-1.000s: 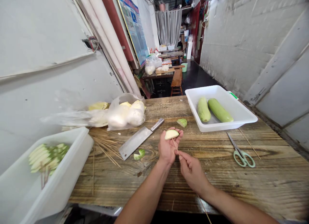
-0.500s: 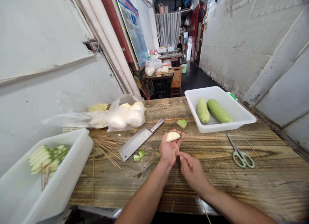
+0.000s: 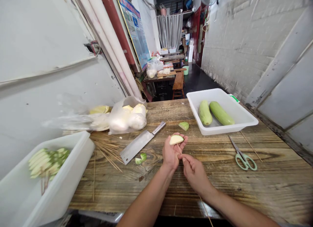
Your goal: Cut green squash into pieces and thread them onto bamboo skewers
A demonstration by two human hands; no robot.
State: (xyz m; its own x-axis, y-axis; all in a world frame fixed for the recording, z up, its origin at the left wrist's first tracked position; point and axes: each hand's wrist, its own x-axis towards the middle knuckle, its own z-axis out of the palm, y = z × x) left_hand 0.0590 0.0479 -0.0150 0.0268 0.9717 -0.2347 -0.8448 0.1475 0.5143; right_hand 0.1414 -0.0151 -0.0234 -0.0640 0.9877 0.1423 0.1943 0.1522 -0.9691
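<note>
A pale half-round zucchini slice (image 3: pixel 176 140) with a thin green rind rests in my left hand (image 3: pixel 170 154), held by its fingers and thumb. My right hand (image 3: pixel 195 173) pinches a long bamboo skewer (image 3: pixel 206 211), whose front end meets the lower edge of the slice; how deep it sits is hidden. The skewer's back end sticks out beneath my right wrist. Left of my hands lies a cleaver (image 3: pixel 138 145), its handle pointing away from me. Small green end pieces (image 3: pixel 141 158) lie by the blade, and another cut end (image 3: pixel 184 125) sits beyond my fingers.
Two whole zucchinis (image 3: pixel 221 113) lie in a white tray (image 3: pixel 222 130) at the back right. Green-handled scissors (image 3: pixel 245 161) are on the right. Loose skewers (image 3: pixel 107 148) fan out beside a white bin (image 3: pixel 73 161) with skewered slices (image 3: pixel 41 161). A plastic bag (image 3: pixel 119 119) stands behind them.
Both hands keep their hold on the slice and skewer, with almost no movement. The slice sits very slightly lower in view.
</note>
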